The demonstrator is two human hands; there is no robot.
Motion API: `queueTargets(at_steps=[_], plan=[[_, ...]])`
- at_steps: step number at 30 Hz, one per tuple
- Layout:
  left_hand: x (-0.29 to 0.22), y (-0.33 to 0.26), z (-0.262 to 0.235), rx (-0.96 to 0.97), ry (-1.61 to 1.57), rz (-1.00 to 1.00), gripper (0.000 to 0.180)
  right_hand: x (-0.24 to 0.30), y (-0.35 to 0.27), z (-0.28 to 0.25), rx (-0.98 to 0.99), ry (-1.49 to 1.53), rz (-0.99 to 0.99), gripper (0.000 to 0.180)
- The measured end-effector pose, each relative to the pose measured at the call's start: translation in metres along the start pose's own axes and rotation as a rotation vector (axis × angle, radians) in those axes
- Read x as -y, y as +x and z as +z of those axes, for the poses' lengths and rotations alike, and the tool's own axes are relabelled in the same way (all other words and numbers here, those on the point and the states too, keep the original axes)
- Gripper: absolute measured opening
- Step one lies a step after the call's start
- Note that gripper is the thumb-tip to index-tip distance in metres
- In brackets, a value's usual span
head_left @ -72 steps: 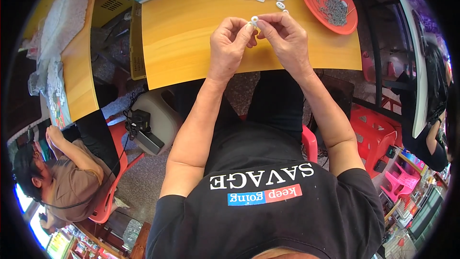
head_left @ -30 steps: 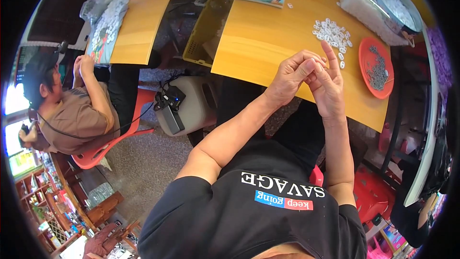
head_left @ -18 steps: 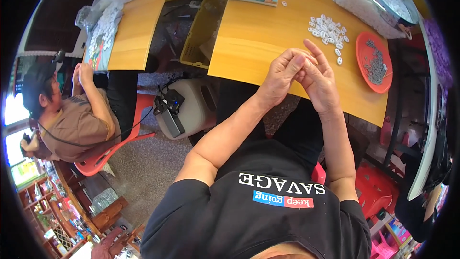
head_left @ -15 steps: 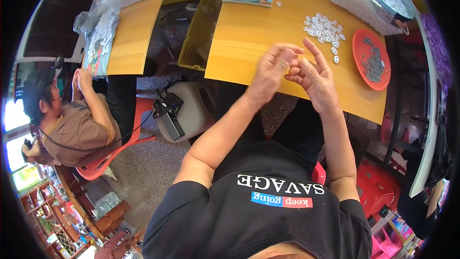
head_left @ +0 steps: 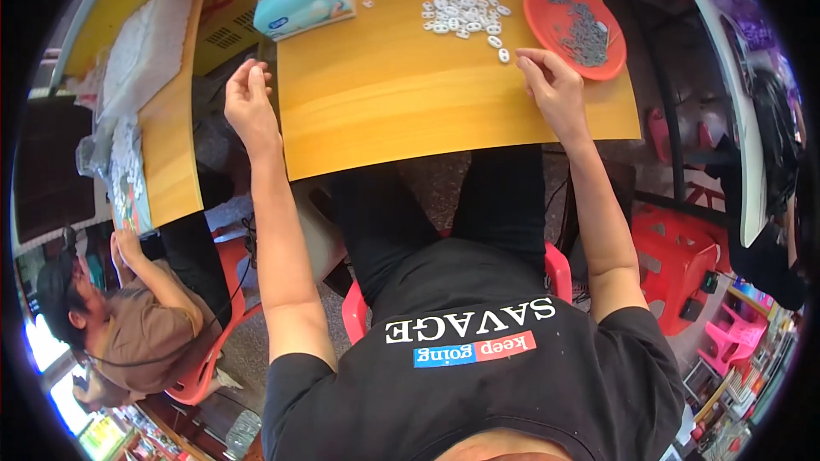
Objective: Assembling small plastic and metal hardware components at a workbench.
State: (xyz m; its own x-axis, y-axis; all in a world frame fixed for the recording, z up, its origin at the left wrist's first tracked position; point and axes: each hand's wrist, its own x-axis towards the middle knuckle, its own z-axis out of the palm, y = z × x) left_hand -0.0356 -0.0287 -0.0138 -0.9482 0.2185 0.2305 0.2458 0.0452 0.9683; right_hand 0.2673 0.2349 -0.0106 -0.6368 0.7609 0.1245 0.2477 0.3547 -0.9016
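the right hand (head_left: 555, 92) reaches over the table (head_left: 410, 111), its index fingertip and thumb tip just beside the nearest white two-hole oval piece (head_left: 504, 55). that piece lies at the near end of a short trail from the pile of white two-hole oval pieces (head_left: 461, 10); the red plate (head_left: 536, 13) of small grey metal parts (head_left: 588, 38) is partly behind the hand. the left hand (head_left: 252, 111) is well apart from the pile, at the table's left edge, below the blue tissue pack (head_left: 305, 2), with fingers curled and thumb close to the index.

half a second ago the hands were near each other by the table's front edge; now they are wide apart.

whether either hand pinches anything i cannot tell: the right finger pads are turned away, and the left fingertips are too small to make out.
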Motion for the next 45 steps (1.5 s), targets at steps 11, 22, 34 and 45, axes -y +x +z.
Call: queueTargets(at_steps=[11,22,34,45], plan=[[-0.04,-0.129,0.113,0.48,-0.442,-0.211,0.017,0.013,0.05,0.056,-0.032,-0.613,-0.5,0.014],[-0.032,-0.132,0.112,0.515,-0.434,-0.195,0.017,0.019,0.042,0.054,0.181,-0.667,-0.596,0.013],[-0.031,-0.134,0.115,0.529,-0.402,-0.179,0.016,0.027,0.038,0.048,0.27,-0.567,-0.52,0.018],[-0.029,-0.14,0.123,0.481,-0.271,0.079,0.021,0.044,0.01,0.049,0.388,0.438,0.186,0.03]])
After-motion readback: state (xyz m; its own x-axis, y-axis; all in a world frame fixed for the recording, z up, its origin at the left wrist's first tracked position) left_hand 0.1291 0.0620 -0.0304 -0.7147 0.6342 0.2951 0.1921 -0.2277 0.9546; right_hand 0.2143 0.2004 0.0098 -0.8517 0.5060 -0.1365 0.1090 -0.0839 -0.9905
